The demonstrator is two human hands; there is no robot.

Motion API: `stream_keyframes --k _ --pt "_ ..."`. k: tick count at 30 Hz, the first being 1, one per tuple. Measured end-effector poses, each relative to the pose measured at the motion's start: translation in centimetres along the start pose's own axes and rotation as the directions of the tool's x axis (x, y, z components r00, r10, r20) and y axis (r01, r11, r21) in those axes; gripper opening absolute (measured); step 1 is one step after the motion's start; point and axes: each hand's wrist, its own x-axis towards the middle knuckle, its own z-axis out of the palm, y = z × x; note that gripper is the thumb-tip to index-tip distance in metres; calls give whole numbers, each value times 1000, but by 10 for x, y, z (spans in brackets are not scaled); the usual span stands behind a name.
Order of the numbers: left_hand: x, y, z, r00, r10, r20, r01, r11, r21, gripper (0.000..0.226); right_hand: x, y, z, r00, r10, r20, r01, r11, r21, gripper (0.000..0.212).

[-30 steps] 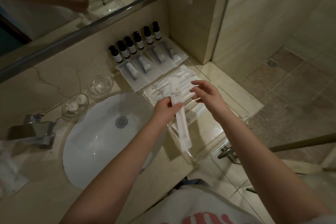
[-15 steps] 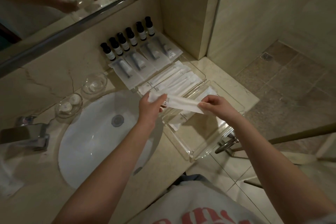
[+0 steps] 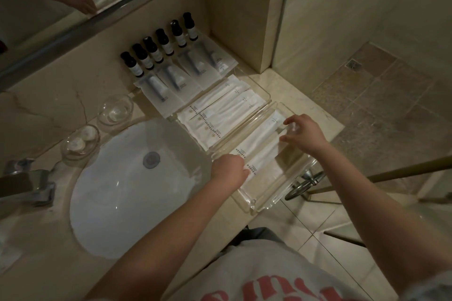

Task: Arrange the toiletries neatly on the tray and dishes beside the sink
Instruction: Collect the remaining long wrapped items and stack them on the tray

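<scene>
Both hands lower a long white packet [image 3: 263,157] into the near clear tray [image 3: 265,203] right of the sink. My left hand [image 3: 229,171] pinches its printed left end. At the far end, my right hand [image 3: 304,135] holds it with thumb and fingertips. Another white packet [image 3: 266,129] lies in the same tray just behind it. The far clear tray [image 3: 261,92] holds several more white packets [image 3: 220,111] side by side. Behind them lie flat sachets with tubes [image 3: 176,78] and a row of small dark-capped bottles [image 3: 159,49].
Two glass dishes stand left of the trays: one [image 3: 115,110] looks bare, the other [image 3: 80,142] holds two round soaps. The white basin [image 3: 127,190] and chrome tap [image 3: 27,184] fill the left. A metal ring [image 3: 303,183] hangs below the counter edge. Mirror above.
The packet was upright in my left hand, then turned level between both hands. It has now come down into the near tray beside the other packet.
</scene>
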Motion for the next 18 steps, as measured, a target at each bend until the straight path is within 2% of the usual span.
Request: stream_keyframes --k 3,5,7,10,18 --pt "2 -1 6 993 45 -105 -33 992 119 31 -7 1 15 993 -80 -91 46 943 -331 40" --pt "4 -4 9 986 74 -148 -53 988 146 32 -14 2 25 971 -170 -168 72 879 -471 40" --pt "3 -6 12 982 87 -168 -62 987 149 32 -19 2 32 960 -226 -167 115 858 -501 40" --pt "3 -8 15 977 96 -190 -68 986 152 29 -22 -2 38 962 -263 -71 201 863 -464 34" --pt "3 -11 14 972 76 -220 -45 989 143 28 -18 -10 43 971 -228 -70 178 887 -426 32"
